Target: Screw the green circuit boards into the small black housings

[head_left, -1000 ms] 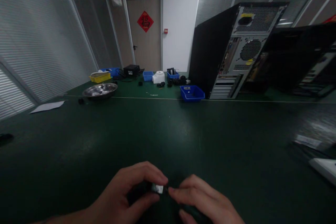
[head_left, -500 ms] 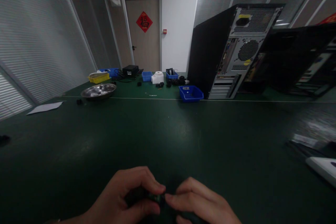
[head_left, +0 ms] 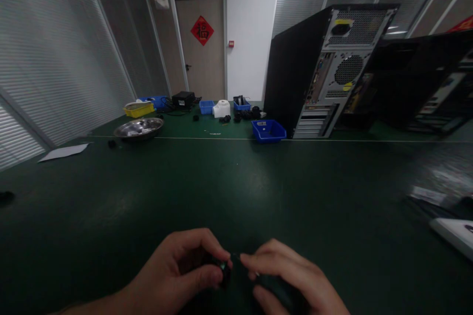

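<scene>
My left hand point(head_left: 185, 266) is closed in a pinch, thumb and index finger on a small dark part point(head_left: 223, 270) with a greenish glint. Its exact kind is too dark and small to tell. Just to the right, my right hand point(head_left: 291, 270) has its fingers curled, with the index fingertip a short gap from the part. A faint thin sliver point(head_left: 235, 256) shows at that fingertip, too blurred to name. Both hands are low in the head view, over the dark green table point(head_left: 207, 187).
A blue bin point(head_left: 269, 132) stands by a black computer tower point(head_left: 295, 69). Farther left are a metal bowl point(head_left: 138, 129), a yellow tray point(head_left: 139, 110) and a paper sheet point(head_left: 63, 152). A white device point(head_left: 454, 236) and a clear plastic bag point(head_left: 449, 177) lie at the right.
My right hand has drawn away to the right from the part, opening a gap between the fingertips. My left hand keeps its pinch and has shifted slightly.
</scene>
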`<action>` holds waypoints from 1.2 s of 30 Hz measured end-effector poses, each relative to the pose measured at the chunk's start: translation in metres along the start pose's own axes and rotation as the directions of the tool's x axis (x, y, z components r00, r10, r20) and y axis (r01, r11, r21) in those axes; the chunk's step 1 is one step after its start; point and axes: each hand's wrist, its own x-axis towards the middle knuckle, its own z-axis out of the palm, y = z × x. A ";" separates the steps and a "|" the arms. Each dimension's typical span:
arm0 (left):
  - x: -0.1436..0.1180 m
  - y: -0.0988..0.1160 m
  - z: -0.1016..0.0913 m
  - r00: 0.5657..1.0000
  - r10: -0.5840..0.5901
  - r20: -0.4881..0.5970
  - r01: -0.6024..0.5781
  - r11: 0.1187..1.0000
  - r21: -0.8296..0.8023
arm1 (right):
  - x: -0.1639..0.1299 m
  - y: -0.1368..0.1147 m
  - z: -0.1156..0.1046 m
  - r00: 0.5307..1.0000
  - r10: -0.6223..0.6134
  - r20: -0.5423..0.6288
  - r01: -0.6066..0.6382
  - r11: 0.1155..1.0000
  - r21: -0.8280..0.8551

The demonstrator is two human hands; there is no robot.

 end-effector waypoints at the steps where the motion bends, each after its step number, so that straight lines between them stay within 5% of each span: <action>1: 0.000 0.002 0.000 0.999 0.023 0.038 -0.026 0.996 0.087 | 0.001 -0.001 0.000 0.999 0.003 -0.033 -0.003 1.000 -0.002; 7: -0.002 0.024 0.004 0.930 0.085 0.357 -0.272 0.812 0.516 | 0.003 -0.005 0.002 0.993 -0.015 -0.114 0.015 1.000 0.002; 13: -0.004 0.031 0.005 0.916 0.031 0.400 -0.298 0.720 0.626 | 0.000 -0.006 0.006 0.993 0.032 -0.114 -0.031 0.999 0.012; 19: -0.007 0.035 0.007 0.917 0.101 0.386 -0.351 0.665 0.659 | 0.001 -0.006 0.004 0.997 0.046 -0.058 -0.046 0.999 -0.013; 25: -0.005 0.002 0.003 0.907 0.240 0.346 -0.399 0.230 0.887 | -0.001 -0.005 0.007 0.975 0.198 0.103 -0.179 0.970 -0.164; 29: -0.006 -0.007 0.007 0.903 0.200 0.380 -0.404 0.096 0.910 | -0.002 -0.004 0.013 0.977 0.144 0.155 -0.087 0.942 -0.323; 32: -0.011 0.007 0.012 0.907 0.171 0.384 -0.400 0.072 0.914 | -0.002 -0.001 0.019 0.987 0.052 0.154 0.022 0.897 -0.442; 36: -0.012 0.011 0.013 0.908 0.209 0.364 -0.403 0.191 0.895 | -0.003 0.008 0.023 0.994 -0.064 0.092 0.098 0.887 -0.450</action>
